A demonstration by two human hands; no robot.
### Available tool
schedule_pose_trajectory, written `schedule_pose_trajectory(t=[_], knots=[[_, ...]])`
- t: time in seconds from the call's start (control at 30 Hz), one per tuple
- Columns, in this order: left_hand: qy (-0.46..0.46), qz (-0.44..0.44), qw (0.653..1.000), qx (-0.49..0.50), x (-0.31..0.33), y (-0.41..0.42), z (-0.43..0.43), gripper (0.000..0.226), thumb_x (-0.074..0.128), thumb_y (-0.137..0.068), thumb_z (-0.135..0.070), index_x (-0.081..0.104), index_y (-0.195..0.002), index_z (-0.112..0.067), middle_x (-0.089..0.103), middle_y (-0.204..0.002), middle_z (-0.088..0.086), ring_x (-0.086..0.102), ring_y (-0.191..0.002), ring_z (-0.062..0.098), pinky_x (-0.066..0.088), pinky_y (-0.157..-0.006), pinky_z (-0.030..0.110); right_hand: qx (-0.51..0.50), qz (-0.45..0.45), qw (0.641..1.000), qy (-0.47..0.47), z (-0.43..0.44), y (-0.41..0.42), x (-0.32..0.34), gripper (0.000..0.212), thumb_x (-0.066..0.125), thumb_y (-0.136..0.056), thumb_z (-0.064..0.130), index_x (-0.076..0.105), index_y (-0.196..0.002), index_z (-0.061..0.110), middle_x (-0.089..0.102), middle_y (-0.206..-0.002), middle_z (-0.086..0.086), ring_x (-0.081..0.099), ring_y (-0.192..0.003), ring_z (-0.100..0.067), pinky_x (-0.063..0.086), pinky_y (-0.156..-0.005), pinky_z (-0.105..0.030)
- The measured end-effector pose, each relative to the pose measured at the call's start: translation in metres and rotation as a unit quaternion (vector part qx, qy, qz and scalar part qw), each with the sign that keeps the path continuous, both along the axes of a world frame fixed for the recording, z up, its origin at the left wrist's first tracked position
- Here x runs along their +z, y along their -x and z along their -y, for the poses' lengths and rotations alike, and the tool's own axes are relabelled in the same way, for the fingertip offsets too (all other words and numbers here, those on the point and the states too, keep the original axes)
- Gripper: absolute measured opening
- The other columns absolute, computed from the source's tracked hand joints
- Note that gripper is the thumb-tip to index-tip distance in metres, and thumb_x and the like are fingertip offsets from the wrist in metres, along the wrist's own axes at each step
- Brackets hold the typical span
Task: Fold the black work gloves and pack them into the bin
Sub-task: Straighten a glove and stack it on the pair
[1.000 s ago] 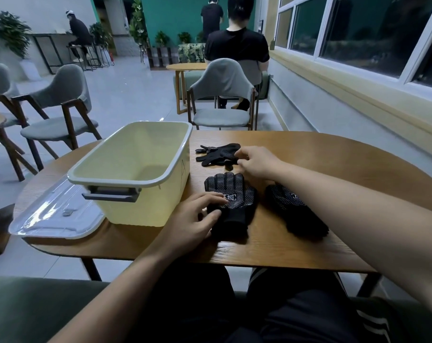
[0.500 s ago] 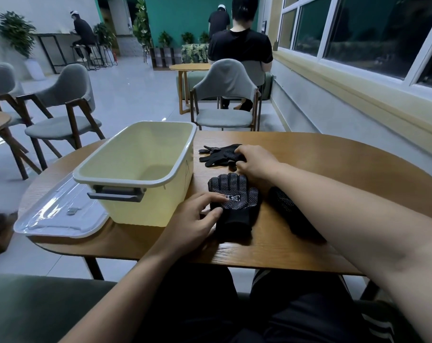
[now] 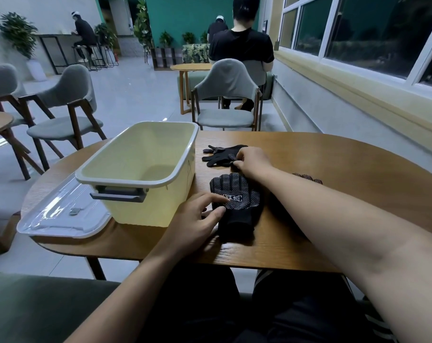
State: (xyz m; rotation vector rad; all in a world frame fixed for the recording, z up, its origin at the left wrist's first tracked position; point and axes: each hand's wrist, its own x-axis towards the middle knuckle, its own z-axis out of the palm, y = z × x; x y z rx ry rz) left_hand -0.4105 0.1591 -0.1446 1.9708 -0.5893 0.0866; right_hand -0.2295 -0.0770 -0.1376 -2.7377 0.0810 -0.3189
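Note:
A black dotted work glove [image 3: 237,201] lies flat on the wooden table [image 3: 333,159], fingers pointing away from me. My left hand [image 3: 197,219] rests on its left edge, fingers relaxed on the palm and cuff. A second black glove [image 3: 222,155] lies farther back beside the bin. My right hand [image 3: 253,160] sits over its near end with fingers curled, pinching it. A third glove [image 3: 308,178] peeks out behind my right forearm, mostly hidden. The pale yellow bin [image 3: 140,179] stands empty to the left of the gloves.
A clear plastic lid [image 3: 61,214] lies at the table's left edge beside the bin. A grey chair [image 3: 227,95] stands beyond the far edge, with a seated person behind it. More chairs and a round table are on the left.
My right hand has moved a little farther back onto the far glove and its fingers have curled on it. My left hand stays on the near glove.

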Motion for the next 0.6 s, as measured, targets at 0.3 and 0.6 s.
schedule_pose_trajectory(t=[0.3, 0.6], knots=[[-0.01, 0.001, 1.0, 0.006, 0.001, 0.002, -0.001, 0.016, 0.066, -0.105, -0.028, 0.076, -0.116, -0.033, 0.069, -0.121, -0.015, 0.067, -0.104, 0.001, 0.048, -0.085, 0.01, -0.013, 0.006, 0.995, -0.103, -0.002, -0.001, 0.007, 0.004, 0.072, -0.096, 0.027, 0.073, -0.093, 0.024, 0.075, -0.104, -0.005, 0.067, -0.1, -0.026, 0.047, -0.079, -0.03], [-0.011, 0.005, 1.0, 0.009, 0.001, 0.002, -0.002, 0.013, 0.067, -0.104, -0.032, 0.076, -0.113, -0.035, 0.069, -0.117, -0.017, 0.067, -0.099, 0.001, 0.047, -0.08, 0.012, -0.006, 0.073, 0.981, -0.181, 0.002, 0.004, 0.057, 0.007, 0.063, -0.097, 0.024, 0.069, -0.095, 0.021, 0.071, -0.103, -0.002, 0.065, -0.101, -0.026, 0.049, -0.082, -0.034]])
